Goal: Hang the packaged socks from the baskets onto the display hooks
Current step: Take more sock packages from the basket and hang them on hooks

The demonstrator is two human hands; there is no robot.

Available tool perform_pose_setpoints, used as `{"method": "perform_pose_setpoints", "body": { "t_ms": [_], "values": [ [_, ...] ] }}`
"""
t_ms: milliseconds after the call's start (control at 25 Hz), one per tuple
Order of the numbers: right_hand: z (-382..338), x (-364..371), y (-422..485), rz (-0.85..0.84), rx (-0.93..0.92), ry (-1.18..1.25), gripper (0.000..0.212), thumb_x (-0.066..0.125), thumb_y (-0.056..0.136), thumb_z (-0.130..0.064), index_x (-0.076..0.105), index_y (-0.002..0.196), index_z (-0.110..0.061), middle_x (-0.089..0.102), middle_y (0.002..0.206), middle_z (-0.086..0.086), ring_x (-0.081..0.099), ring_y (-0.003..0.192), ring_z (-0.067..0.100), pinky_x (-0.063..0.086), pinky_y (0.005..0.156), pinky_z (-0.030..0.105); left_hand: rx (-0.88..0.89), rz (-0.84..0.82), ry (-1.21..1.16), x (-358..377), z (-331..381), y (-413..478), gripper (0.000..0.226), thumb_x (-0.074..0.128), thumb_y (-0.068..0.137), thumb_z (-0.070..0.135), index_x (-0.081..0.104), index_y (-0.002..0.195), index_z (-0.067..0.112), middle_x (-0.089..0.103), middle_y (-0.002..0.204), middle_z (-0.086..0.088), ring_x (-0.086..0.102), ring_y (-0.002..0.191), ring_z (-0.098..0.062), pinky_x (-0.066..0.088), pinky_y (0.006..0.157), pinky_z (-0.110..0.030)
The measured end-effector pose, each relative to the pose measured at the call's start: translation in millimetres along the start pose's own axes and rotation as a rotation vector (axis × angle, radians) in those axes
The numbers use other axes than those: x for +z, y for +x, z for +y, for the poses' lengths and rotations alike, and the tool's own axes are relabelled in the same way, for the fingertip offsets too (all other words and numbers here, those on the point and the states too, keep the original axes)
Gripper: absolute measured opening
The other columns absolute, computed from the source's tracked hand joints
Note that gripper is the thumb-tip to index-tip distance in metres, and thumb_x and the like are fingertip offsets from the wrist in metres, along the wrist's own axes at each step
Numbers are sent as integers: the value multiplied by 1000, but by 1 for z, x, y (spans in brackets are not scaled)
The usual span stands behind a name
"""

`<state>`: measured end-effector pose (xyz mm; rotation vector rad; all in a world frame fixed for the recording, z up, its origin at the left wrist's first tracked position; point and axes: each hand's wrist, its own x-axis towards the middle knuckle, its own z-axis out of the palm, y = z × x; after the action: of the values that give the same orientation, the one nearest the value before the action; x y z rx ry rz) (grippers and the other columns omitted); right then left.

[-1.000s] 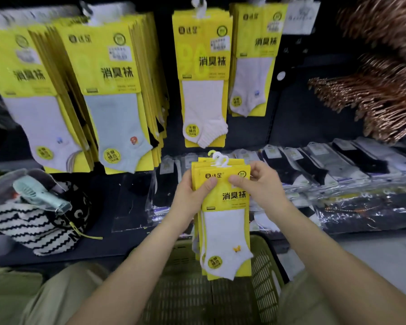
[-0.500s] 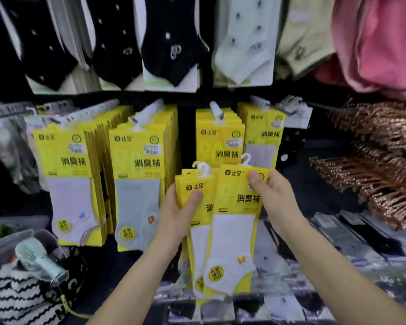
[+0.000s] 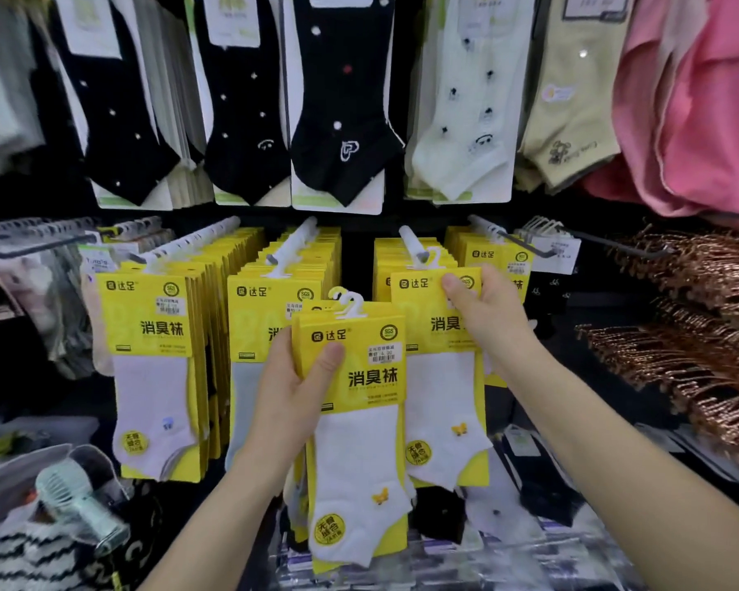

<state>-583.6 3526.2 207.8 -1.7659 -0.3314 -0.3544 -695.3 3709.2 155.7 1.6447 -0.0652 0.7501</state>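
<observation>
I have one view only: the wide head camera, facing forward at the display hooks (image 3: 412, 248). It sits near; they span the frame left to right.

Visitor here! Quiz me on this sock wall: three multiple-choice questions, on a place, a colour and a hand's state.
1. Where does the right hand hold its single pack? A up at a display hook; B beside the pink cloth; C down by the fan.
2. The butterfly on the front sock of the stack is: A red; B yellow; C blue.
3. The left hand: A hangs empty; B grips the stack; C points.
Answers: A, hanger at the hook tip; B, yellow motif; B, curled round it.
</observation>
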Motion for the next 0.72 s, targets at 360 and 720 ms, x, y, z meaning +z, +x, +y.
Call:
{"method": "perform_pose_setpoints", "body": {
  "t_ms": [360, 720],
  "values": [
    [5, 7, 4, 10, 42, -117, 20, 61, 88, -35, 49, 88, -19, 62, 98, 6, 58, 88, 21, 48, 71, 35, -23, -31, -6, 7, 2, 4, 28, 56, 74, 48, 51, 99, 38, 61, 104, 17, 59, 87, 14, 47, 66, -5],
    [-1, 10, -56, -126, -70, 76, 34, 76, 73, -31, 53, 93, -15, 60, 84, 9, 52, 75, 12, 47, 67, 20, -10, -51, -55, 30, 11, 5, 17, 61, 83, 35, 52, 98, 35, 62, 98, 17, 61, 85, 9, 48, 64, -8]
  ]
}}
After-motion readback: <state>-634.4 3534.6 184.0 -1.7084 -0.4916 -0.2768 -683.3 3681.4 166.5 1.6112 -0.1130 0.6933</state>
